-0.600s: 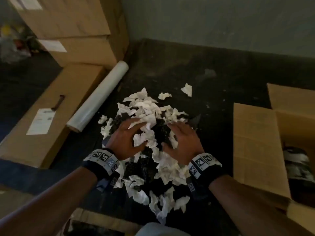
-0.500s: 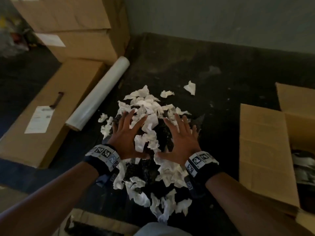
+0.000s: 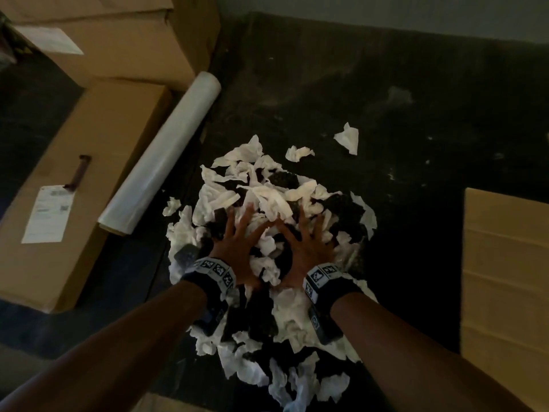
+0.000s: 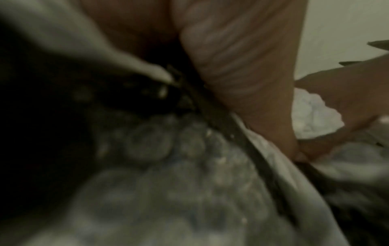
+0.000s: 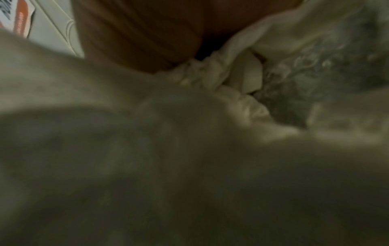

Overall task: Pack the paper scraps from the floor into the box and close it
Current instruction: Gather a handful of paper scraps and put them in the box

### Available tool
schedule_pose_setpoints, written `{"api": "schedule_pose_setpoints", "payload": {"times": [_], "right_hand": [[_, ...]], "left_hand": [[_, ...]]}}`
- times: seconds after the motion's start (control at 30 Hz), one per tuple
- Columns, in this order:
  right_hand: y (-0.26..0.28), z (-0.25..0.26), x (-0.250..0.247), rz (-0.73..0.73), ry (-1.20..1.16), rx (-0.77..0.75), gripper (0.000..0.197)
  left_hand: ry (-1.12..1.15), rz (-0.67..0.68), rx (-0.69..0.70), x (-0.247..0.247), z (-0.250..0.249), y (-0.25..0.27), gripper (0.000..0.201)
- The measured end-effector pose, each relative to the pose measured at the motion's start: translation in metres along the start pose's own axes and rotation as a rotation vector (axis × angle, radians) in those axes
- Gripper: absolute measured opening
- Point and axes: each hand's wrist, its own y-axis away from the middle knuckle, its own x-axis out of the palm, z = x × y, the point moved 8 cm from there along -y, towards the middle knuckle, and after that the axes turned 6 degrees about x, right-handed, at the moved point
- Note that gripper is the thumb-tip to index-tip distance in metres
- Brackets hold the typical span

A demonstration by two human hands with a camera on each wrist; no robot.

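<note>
A heap of white and black paper scraps [image 3: 267,197] lies on the dark floor in the head view. My left hand [image 3: 237,239] and right hand [image 3: 309,242] lie side by side on top of the heap, fingers spread and straight, pressing on the paper. Two loose white scraps [image 3: 347,138] lie apart beyond the heap. A flap of the open cardboard box [image 3: 505,278] shows at the right edge; its inside is out of view. In the left wrist view my palm [image 4: 242,66] lies against crumpled paper [image 4: 311,116]. The right wrist view shows blurred paper [image 5: 231,74] under the hand.
A roll of clear plastic film [image 3: 160,156] lies left of the heap. Beyond it a flat cardboard box [image 3: 74,188] with a label lies on the floor, and stacked boxes [image 3: 118,40] stand at the back left. A grey wall runs along the back.
Both hands went from cupping scraps with curled fingers to lying flat with fingers spread, and reached further over the heap. The view shifted left, so less of the open box shows.
</note>
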Motion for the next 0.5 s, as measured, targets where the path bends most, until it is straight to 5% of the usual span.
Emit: {"api": "schedule_pose_setpoints", "payload": {"times": [0.27, 0.5], "right_hand": [[0.007, 0.000, 0.005, -0.114, -0.026, 0.020, 0.107], [0.014, 0.009, -0.009, -0.239, -0.096, 0.014, 0.074]], "left_hand": [[0.077, -0.173, -0.056, 0.013, -0.010, 0.012, 0.101], [0.129, -0.281, -0.137, 0.005, -0.025, 0.020, 0.075]]}}
